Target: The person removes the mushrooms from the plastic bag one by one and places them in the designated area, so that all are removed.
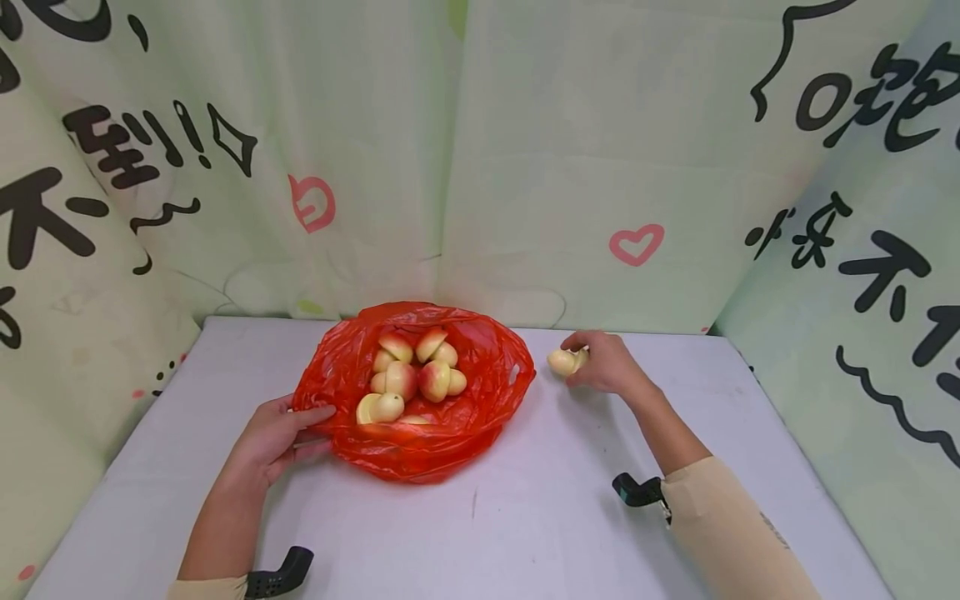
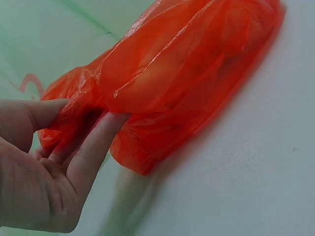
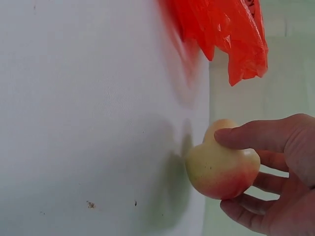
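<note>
A red plastic bag (image 1: 480, 437) stands with its mouth spread wide on the table. Inside lie several mushrooms (image 1: 401, 380) with rounded cream-and-red caps and pale stems. At the bag's left side my left hand (image 1: 273, 437) pinches the rim; the left wrist view shows the thumb on one side of the plastic and fingers under a fold. To the right of the bag, near the table's back edge, my right hand (image 1: 603, 362) grips one more mushroom (image 3: 221, 169) between thumb and fingers. Its cap is cream, blushing red on one side.
The white table (image 1: 525, 533) has some small dark specks. A pale green curtain (image 1: 540, 167) with black characters and pink hearts hangs behind and along both sides. A black camera mount (image 1: 637, 490) sits on the right wrist, another (image 1: 281, 573) on the left.
</note>
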A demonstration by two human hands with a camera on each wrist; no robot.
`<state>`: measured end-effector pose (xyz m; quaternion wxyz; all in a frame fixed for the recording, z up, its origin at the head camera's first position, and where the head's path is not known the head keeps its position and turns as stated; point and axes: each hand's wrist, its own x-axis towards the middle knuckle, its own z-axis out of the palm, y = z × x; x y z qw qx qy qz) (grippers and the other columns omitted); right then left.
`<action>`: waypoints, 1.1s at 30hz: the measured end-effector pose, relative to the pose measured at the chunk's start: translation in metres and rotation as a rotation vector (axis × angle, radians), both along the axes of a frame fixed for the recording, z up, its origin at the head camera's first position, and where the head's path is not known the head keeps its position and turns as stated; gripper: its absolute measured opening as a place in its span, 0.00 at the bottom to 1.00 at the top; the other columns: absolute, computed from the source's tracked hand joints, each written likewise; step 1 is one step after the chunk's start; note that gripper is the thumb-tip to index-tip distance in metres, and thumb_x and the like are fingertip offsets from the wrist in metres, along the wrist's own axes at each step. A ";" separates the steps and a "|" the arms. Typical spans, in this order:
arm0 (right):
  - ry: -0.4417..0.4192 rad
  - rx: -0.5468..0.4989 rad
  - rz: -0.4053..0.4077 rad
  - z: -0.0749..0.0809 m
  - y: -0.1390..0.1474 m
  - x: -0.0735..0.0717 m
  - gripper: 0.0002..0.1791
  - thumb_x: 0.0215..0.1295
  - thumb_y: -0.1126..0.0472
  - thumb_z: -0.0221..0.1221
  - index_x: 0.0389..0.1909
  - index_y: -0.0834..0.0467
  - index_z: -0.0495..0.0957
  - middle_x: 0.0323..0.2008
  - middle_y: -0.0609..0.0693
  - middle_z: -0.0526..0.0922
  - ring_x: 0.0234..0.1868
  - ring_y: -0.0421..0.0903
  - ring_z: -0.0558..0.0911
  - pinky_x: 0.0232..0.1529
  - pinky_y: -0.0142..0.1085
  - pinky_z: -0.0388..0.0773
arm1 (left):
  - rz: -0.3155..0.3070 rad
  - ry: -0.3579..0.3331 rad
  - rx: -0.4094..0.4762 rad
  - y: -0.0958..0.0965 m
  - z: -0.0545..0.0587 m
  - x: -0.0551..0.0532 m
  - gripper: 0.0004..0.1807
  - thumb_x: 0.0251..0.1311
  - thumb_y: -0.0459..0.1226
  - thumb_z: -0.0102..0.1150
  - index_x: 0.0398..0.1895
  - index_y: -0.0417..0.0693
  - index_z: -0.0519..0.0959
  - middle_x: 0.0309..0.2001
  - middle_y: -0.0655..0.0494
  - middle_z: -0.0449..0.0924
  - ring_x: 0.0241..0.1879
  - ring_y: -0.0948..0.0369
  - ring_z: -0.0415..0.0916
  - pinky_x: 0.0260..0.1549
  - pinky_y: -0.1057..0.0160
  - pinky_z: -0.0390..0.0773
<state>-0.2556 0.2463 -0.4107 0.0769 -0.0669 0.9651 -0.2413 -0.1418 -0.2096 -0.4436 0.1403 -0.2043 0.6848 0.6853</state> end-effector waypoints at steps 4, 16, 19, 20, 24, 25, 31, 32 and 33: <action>-0.030 0.018 -0.019 -0.001 -0.003 0.001 0.29 0.55 0.63 0.76 0.59 0.62 0.82 0.55 0.63 0.82 0.54 0.59 0.77 0.50 0.50 0.87 | 0.001 0.000 0.001 0.000 0.000 0.000 0.42 0.67 0.46 0.70 0.76 0.39 0.61 0.63 0.41 0.79 0.41 0.61 0.90 0.43 0.58 0.90; -0.080 0.060 -0.011 -0.001 -0.009 -0.002 0.30 0.57 0.62 0.75 0.61 0.64 0.81 0.57 0.65 0.82 0.55 0.60 0.78 0.53 0.51 0.86 | 0.003 0.014 0.007 -0.001 -0.001 0.001 0.41 0.67 0.45 0.69 0.76 0.39 0.62 0.56 0.48 0.84 0.40 0.60 0.90 0.43 0.58 0.90; -0.072 0.080 0.006 -0.003 -0.009 -0.004 0.31 0.57 0.61 0.75 0.62 0.64 0.80 0.57 0.65 0.82 0.54 0.60 0.79 0.53 0.51 0.86 | 0.002 0.017 0.005 -0.001 -0.001 0.001 0.41 0.67 0.46 0.69 0.76 0.39 0.62 0.55 0.49 0.84 0.40 0.60 0.90 0.43 0.58 0.90; -0.068 0.085 0.011 -0.004 -0.009 -0.004 0.31 0.57 0.61 0.75 0.62 0.64 0.80 0.57 0.64 0.83 0.54 0.60 0.79 0.53 0.51 0.86 | 0.002 0.016 0.003 -0.001 -0.001 0.000 0.40 0.67 0.46 0.69 0.76 0.39 0.62 0.55 0.49 0.84 0.40 0.60 0.90 0.43 0.58 0.90; -0.056 0.089 0.020 -0.004 -0.007 -0.005 0.32 0.57 0.60 0.76 0.63 0.64 0.80 0.57 0.64 0.83 0.54 0.60 0.79 0.53 0.51 0.86 | 0.001 0.017 0.005 0.000 -0.001 0.000 0.41 0.67 0.46 0.69 0.76 0.39 0.62 0.57 0.47 0.83 0.40 0.60 0.90 0.43 0.58 0.90; -0.054 0.088 0.022 -0.004 -0.007 -0.005 0.32 0.57 0.60 0.76 0.63 0.64 0.79 0.57 0.64 0.83 0.54 0.60 0.79 0.52 0.51 0.86 | 0.001 0.016 0.005 0.000 0.000 0.000 0.41 0.67 0.46 0.69 0.76 0.39 0.62 0.57 0.47 0.83 0.40 0.61 0.90 0.43 0.58 0.90; -0.050 0.069 0.025 -0.005 -0.005 -0.004 0.34 0.56 0.60 0.76 0.64 0.63 0.78 0.56 0.64 0.82 0.54 0.60 0.79 0.51 0.50 0.86 | 0.001 0.013 0.009 -0.001 0.000 0.001 0.41 0.68 0.45 0.69 0.76 0.39 0.62 0.56 0.48 0.84 0.40 0.61 0.90 0.43 0.58 0.90; -0.049 0.067 0.023 -0.005 -0.005 -0.004 0.34 0.56 0.60 0.76 0.64 0.63 0.78 0.56 0.64 0.82 0.54 0.60 0.79 0.51 0.51 0.86 | 0.001 0.012 0.011 -0.001 0.000 0.001 0.41 0.68 0.45 0.69 0.76 0.39 0.61 0.56 0.48 0.84 0.40 0.61 0.90 0.43 0.58 0.90; -0.049 0.064 0.021 -0.005 -0.005 -0.004 0.34 0.56 0.60 0.76 0.64 0.63 0.78 0.56 0.64 0.82 0.54 0.60 0.79 0.51 0.51 0.86 | 0.002 0.011 0.011 -0.001 0.000 0.001 0.41 0.68 0.45 0.69 0.76 0.39 0.61 0.56 0.48 0.84 0.40 0.61 0.90 0.43 0.58 0.90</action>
